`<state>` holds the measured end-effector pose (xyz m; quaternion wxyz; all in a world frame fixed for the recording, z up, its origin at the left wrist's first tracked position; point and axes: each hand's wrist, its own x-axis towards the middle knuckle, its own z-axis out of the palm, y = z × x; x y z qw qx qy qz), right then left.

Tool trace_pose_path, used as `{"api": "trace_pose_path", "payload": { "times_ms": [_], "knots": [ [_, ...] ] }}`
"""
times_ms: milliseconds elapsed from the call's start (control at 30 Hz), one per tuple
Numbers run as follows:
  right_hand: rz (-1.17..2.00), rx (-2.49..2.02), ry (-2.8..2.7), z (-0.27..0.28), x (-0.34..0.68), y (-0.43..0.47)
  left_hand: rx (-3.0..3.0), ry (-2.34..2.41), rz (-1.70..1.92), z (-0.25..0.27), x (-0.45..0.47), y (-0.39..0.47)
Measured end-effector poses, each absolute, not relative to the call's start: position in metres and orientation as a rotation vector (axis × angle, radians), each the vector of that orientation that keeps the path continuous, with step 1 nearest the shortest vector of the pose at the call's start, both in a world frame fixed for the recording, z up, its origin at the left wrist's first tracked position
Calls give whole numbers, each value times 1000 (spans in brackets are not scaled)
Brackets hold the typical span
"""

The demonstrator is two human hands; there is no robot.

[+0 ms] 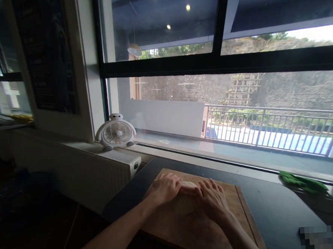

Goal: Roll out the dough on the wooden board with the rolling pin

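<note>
A wooden board (pixel 201 231) lies on a dark table, with a flat piece of pale dough (pixel 184 206) near its middle. Across the dough runs a short light-coloured rolling pin (pixel 189 189), visible only between my hands. My left hand (pixel 166 186) is curled over the pin's left end. Over its right end bends my right hand (pixel 213 196), palm down. Both palms and the undersides of the fingers are hidden. Some dough shows beyond the pin and some on the near side.
The dark table (pixel 275 204) stands against a large window. A white fan (pixel 116 132) sits on the radiator (pixel 120 157) at the left. On the sill at the right lies a green cloth (pixel 302 183). A blurred-out item (pixel 317 239) is at the lower right.
</note>
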<state>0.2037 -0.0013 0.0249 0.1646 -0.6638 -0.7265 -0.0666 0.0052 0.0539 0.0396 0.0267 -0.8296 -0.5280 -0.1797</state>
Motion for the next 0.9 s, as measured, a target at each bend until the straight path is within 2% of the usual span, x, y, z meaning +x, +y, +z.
{"api": "trace_pose_path", "payload": {
  "times_ms": [200, 433, 600, 900],
  "knots": [
    [-231, -1836, -2148, 8, 203, -35, -2542, -1360, -699, 16, -19, 7],
    [-214, -1940, -2131, 35, 207, 29, -2483, -1648, -411, 47, 18, 76],
    [-174, -1916, -2243, 41, 215, 48, -2470, -1698, -335, 55, 37, 113],
    [-246, -1883, -2110, 14, 200, -17, -2527, -1436, -616, 37, -6, 29]
  ]
}}
